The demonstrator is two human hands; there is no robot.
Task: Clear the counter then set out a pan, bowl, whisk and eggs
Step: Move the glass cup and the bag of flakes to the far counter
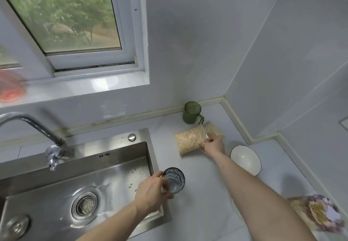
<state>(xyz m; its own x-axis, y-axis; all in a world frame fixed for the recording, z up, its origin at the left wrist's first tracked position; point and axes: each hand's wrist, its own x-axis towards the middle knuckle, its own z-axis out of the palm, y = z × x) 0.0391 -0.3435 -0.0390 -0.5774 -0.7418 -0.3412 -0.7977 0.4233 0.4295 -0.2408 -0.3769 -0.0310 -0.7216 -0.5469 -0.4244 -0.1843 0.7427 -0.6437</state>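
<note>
We see the counter [203,180] running past the steel sink [79,180] at our 9 o'clock, not yet cleared. The clear bag of grain [190,141] lies at 12 o'clock, just in front of the green mug [191,112]; our right hand [213,143] pinches its loose plastic neck. We judge it soft, shifting and slippery, best taken at the gathered neck or scooped from beneath. The white bowl [245,159], at 2 o'clock just beside that wrist, looks stiff and breakable; we would grip its rim. Our left hand [152,190] curls round the clear glass [173,182] at the sink's edge: smooth, fragile, best held round the wall. A printed packet [320,214] sits at 4 o'clock.
</note>
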